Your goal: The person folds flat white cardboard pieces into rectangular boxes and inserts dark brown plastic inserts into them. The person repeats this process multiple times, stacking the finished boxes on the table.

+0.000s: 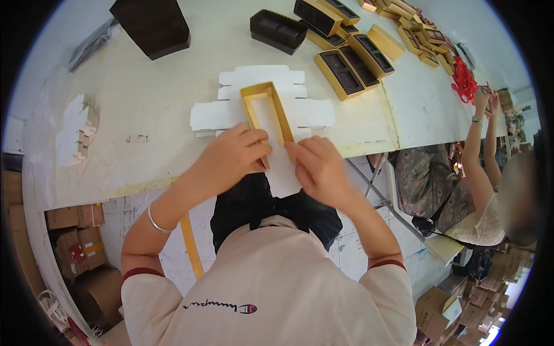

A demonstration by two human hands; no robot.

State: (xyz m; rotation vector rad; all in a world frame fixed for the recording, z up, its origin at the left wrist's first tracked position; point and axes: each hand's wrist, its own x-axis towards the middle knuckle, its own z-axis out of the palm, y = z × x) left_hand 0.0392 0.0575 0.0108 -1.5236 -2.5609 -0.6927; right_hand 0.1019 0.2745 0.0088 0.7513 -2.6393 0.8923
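Between my two hands stands a long gold cardboard box (281, 117), its walls raised and its near end not closed. My left hand (239, 153) has its fingers bent round the near end of the left wall. On the other side my right hand (316, 162) pinches the near end of the right wall. Beneath the box lie flat white box blanks (210, 116) with flaps spread to both sides, and a white panel reaches past the table edge over my lap.
Black plastic trays stand as a tall stack (153, 29) and a short stack (278, 32) at the back. Gold boxes with black inserts (346, 72) are at the back right, near red ribbon (463, 81). White folded blanks (78, 132) lie left. A co-worker (476, 213) sits right.
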